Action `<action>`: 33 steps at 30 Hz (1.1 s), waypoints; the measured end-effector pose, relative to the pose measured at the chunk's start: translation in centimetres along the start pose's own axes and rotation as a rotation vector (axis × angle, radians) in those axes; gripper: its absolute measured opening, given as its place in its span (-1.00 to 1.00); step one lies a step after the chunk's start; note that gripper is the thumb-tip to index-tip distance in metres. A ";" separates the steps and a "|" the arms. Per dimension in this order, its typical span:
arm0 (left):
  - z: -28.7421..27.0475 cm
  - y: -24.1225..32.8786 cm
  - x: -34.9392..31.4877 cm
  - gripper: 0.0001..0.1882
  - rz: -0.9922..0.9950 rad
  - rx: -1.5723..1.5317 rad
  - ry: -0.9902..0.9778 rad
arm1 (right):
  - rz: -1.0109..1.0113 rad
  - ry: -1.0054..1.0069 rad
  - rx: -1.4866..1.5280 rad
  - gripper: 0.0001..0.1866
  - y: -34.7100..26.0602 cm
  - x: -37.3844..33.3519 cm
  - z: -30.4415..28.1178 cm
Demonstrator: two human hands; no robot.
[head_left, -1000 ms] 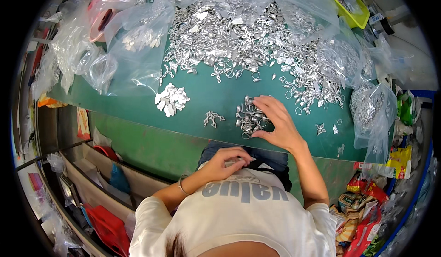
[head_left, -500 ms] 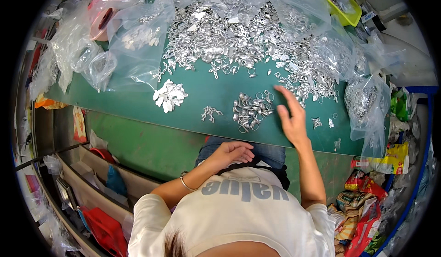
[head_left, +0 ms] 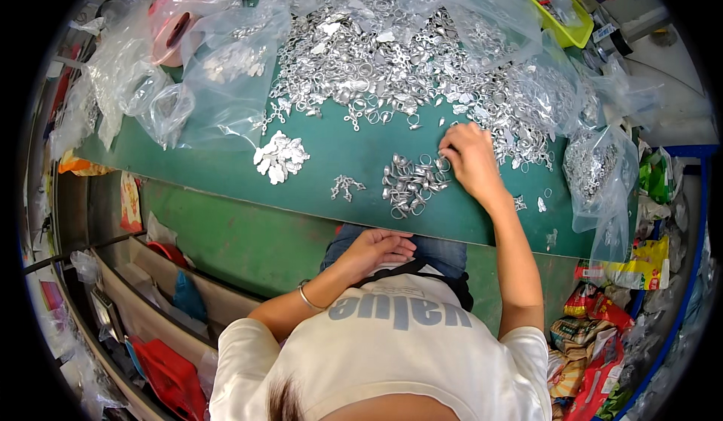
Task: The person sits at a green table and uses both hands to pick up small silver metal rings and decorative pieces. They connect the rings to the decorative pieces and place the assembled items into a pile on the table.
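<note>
My right hand (head_left: 473,159) is over the green table (head_left: 226,166), between the big heap of silvery metal pieces (head_left: 361,56) and a small pile of rings (head_left: 410,184). Its fingers curl downward and together, and whatever is at the fingertips is hidden. My left hand (head_left: 376,248) rests at my lap below the table edge, fingers loosely stretched, with nothing visible in it. Left of the ring pile lie a small cluster of branching metal pieces (head_left: 347,187) and a pile of flat silvery pieces (head_left: 281,157).
Clear plastic bags (head_left: 226,82) lie on the left and cover parts of the heap. Another bag of metal pieces (head_left: 599,169) sits at the right edge, and a yellow-green basket (head_left: 559,14) stands far right. Several loose pieces (head_left: 541,204) lie near the right edge. Drawers (head_left: 173,289) stand lower left.
My right hand has moved slightly away from me and left, its fingers changing from extended to curled. My left hand stays at my lap.
</note>
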State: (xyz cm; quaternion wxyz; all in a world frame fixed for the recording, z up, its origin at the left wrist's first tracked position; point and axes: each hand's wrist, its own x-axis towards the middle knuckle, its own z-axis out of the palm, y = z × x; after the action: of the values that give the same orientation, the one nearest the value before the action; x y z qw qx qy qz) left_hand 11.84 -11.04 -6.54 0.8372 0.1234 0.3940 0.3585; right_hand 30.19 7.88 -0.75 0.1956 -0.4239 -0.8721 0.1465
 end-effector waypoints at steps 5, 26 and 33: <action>0.0 0.3 0.0 -0.65 -0.037 -0.115 -0.016 | 0.034 0.209 -0.091 -0.88 1.3 0.1 -0.5; -0.5 0.2 2.0 -0.28 -0.098 -0.850 -0.564 | -0.292 -0.185 0.197 -0.44 -7.1 -4.1 2.6; -2.3 -2.7 4.1 -0.47 -0.179 -1.050 -0.617 | -0.320 -0.196 0.268 -0.58 -8.6 -8.5 2.7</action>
State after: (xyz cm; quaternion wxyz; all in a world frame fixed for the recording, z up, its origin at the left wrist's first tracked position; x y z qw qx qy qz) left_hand 13.27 -10.26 -11.71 0.8885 -0.2407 -0.0866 0.3809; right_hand 27.86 -4.33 -1.37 0.1852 -0.2339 -0.9159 0.2687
